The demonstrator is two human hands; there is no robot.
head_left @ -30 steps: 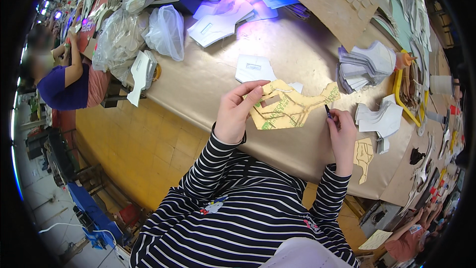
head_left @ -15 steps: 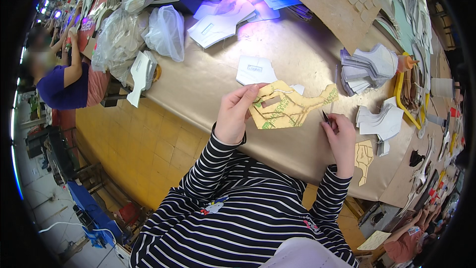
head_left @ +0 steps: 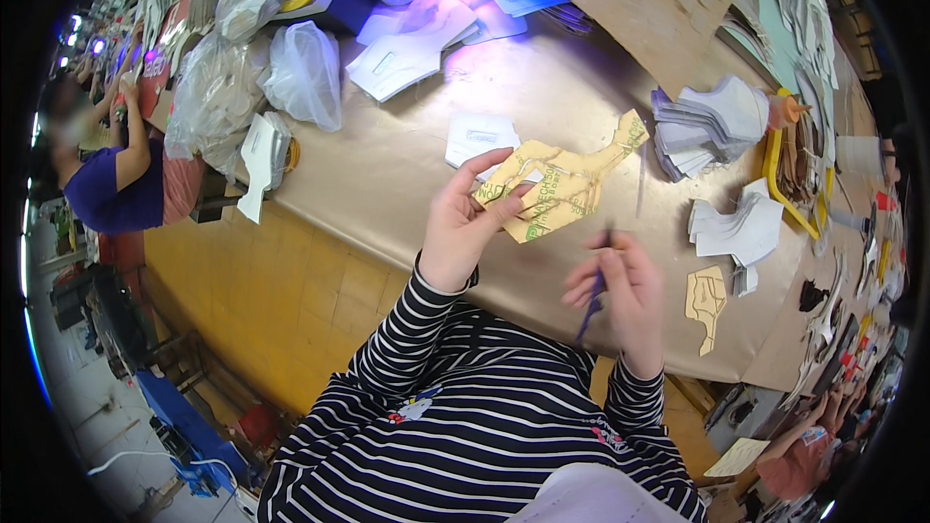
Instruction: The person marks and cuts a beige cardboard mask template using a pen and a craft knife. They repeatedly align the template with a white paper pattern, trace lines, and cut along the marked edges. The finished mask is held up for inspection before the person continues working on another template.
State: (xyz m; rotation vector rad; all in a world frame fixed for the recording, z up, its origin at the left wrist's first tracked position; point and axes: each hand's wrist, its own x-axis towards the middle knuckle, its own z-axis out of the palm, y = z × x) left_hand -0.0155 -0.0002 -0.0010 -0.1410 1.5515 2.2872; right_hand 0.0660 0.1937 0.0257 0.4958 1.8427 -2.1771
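Note:
My left hand point(head_left: 459, 232) pinches a yellow cardboard pattern piece point(head_left: 562, 196) at its left end, thumb on top. The pattern has dark line slots, green print and a narrow arm pointing up to the right. Lower right of it, my right hand point(head_left: 628, 286) is closed around a slim dark purple pen point(head_left: 593, 302); motion blurs the hand and the pen. A white cut piece point(head_left: 475, 133) with a small printed box lies on the table just beyond my left hand, partly covered by it. To the right rests a smaller yellow pattern piece point(head_left: 706, 295).
Stacked grey-white cut pieces point(head_left: 727, 116) and a smaller stack point(head_left: 741, 223) lie at the right, near an orange-capped bottle point(head_left: 790, 110). Clear plastic bags point(head_left: 302, 77) and white pieces point(head_left: 397, 58) sit toward the back left. A brown board point(head_left: 639, 10) covers the far side. A person in purple point(head_left: 116, 179) is at the left.
The yellow pattern has tilted, its narrow arm swinging upward, and my left thumb has shifted over it. My right hand has moved left, with the pen swung to point down toward me.

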